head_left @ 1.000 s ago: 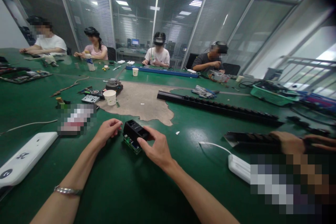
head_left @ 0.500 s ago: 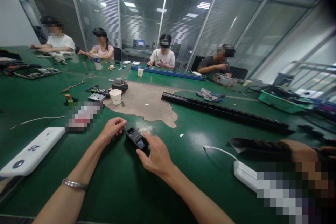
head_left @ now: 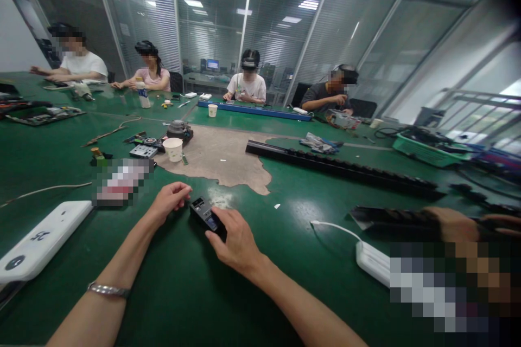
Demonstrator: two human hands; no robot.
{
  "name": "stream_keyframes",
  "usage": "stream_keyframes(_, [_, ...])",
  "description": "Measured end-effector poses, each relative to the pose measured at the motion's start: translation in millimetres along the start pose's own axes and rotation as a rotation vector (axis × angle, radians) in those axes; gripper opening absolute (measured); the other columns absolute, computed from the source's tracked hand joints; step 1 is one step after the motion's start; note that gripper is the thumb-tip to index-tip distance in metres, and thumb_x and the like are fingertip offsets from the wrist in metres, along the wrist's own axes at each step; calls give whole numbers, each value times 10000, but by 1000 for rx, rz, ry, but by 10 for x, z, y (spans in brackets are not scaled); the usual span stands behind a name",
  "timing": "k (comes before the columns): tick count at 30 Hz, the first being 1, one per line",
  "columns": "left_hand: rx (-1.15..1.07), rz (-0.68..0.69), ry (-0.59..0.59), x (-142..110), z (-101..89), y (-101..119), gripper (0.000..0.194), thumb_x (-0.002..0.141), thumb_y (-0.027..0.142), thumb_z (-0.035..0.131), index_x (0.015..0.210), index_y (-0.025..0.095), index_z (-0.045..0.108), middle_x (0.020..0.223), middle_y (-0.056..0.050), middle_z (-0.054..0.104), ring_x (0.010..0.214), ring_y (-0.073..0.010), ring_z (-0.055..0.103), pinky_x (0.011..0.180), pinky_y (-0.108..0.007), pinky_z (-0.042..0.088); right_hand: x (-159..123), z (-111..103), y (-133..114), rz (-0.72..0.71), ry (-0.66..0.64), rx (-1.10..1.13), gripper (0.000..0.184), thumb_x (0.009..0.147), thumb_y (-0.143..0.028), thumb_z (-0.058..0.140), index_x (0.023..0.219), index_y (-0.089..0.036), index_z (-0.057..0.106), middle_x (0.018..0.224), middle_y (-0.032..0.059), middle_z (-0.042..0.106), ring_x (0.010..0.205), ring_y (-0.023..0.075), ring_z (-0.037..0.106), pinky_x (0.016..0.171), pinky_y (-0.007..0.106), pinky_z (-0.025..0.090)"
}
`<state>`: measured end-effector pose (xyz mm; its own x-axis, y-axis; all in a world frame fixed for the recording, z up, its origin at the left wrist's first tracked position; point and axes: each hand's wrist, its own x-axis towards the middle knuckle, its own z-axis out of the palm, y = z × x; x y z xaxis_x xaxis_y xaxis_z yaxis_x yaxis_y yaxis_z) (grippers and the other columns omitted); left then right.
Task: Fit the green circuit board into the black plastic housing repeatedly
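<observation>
A small black box-shaped electronic device (head_left: 201,211) with slots and a little screen-like window lies tilted over the green table (head_left: 195,293). My right hand (head_left: 236,236) grips its near end, thumb on the near side and fingers over the far side. Just left of the device's far end is my left hand (head_left: 173,200), its fingers curled and the tips pinched together. Whatever that pinch holds, if anything, is too small to make out. Close beyond my hands stands a white paper cup (head_left: 173,150) beside a metal-cased drive part (head_left: 143,151).
A white power bank-like box (head_left: 44,238) lies at left. To the right are a long black strip (head_left: 337,171), a white box with a cable (head_left: 372,263) and another person's hand (head_left: 451,223) on a second black strip. Gloves (head_left: 321,142) and a green basket (head_left: 431,150) lie farther off.
The view has shifted slightly, so most things sit a little further left. My right hand keeps its grip on the black device, and my left hand stays pinched beside it.
</observation>
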<state>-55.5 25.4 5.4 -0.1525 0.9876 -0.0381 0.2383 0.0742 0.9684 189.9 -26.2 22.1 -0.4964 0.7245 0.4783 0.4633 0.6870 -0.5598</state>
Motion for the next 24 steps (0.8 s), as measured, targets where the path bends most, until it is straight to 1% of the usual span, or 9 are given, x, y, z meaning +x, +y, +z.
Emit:
stream_keyframes(3, [7, 3, -7, 7, -3, -10, 366, 762, 519, 623, 867, 169, 621, 712, -4, 621, 488, -79, 485, 404, -175, 313, 16, -25, -17, 8, 41, 50, 512, 800, -246, 642, 1292, -177, 517, 1175, 100, 629, 1047, 249, 570, 964, 444, 445])
stream_keyframes(7, [-1, 10, -28, 14, -13, -24, 381, 773, 526, 614, 890, 163, 625, 697, -1, 607, 485, -79, 473, 404, -175, 308, 104, -157, -32, 96, 176, 143, 474, 827, -298, 630, 1284, -217, 532, 1181, 73, 633, 1035, 228, 598, 938, 412, 481])
stream_keyframes(10, [-11, 2, -35, 15, -17, -28, 383, 770, 524, 615, 904, 165, 623, 725, -11, 621, 495, -82, 480, 408, -176, 312, 185, -252, 78, 178, 271, 202, 471, 857, -314, 592, 1313, -236, 508, 1220, 66, 617, 1053, 219, 607, 908, 379, 510])
stream_keyframes(12, [-5, -7, -32, 16, -15, -28, 377, 768, 519, 616, 910, 170, 624, 733, -12, 626, 499, -84, 483, 409, -175, 312, 218, -272, 218, 219, 295, 199, 463, 855, -306, 588, 1307, -236, 515, 1229, 67, 615, 1060, 224, 610, 899, 376, 517])
stream_keyframes(15, [5, -23, -28, 23, -10, -28, 360, 766, 509, 620, 909, 178, 623, 736, -12, 627, 498, -83, 480, 409, -174, 305, 222, -235, 448, 256, 286, 121, 446, 824, -291, 612, 1262, -225, 553, 1212, 72, 626, 1087, 246, 598, 938, 411, 494])
stream_keyframes(18, [-4, -25, -33, 32, -4, -29, 342, 766, 499, 620, 898, 184, 619, 744, -11, 627, 498, -80, 477, 407, -172, 296, 195, -177, 592, 263, 246, 39, 453, 805, -275, 621, 1249, -213, 558, 1198, 73, 632, 1085, 252, 594, 971, 432, 466])
stream_keyframes(21, [-7, -23, -37, 30, -3, -25, 342, 768, 501, 616, 895, 184, 619, 746, -13, 627, 498, -80, 474, 407, -173, 297, 170, -147, 623, 248, 197, -21, 469, 790, -250, 617, 1251, -193, 554, 1195, 81, 632, 1086, 246, 589, 985, 422, 449])
stream_keyframes(24, [4, -23, -34, 20, -5, -16, 358, 770, 510, 610, 912, 181, 621, 750, -16, 628, 502, -82, 476, 410, -176, 299, 155, -148, 588, 223, 149, -82, 543, 752, -250, 647, 1275, -161, 533, 1223, 113, 611, 1128, 258, 561, 1019, 431, 413])
